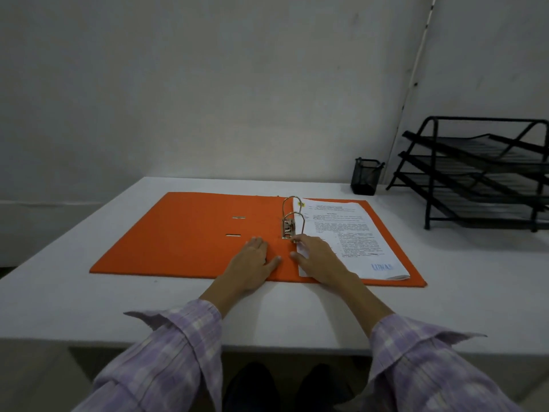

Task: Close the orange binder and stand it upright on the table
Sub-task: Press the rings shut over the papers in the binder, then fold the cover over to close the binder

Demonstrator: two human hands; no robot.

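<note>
Two flat, empty hands, left hand (255,261) and right hand (319,257), on open orange binder (184,236); pen cup (366,176) well apart.

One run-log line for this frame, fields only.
binder: open flat on table | papers: on rings | left hand: flat on cover | right hand: at lever clip | upright: not yet

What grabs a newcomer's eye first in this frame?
The orange binder lying open flat at the middle of the white table, its metal rings standing up beside a stack of printed pages on its right half. Both hands rest on it near the front edge: left hand flat on the bare cover, right hand at the pages' inner edge. A black tiered tray sits far right.
</note>
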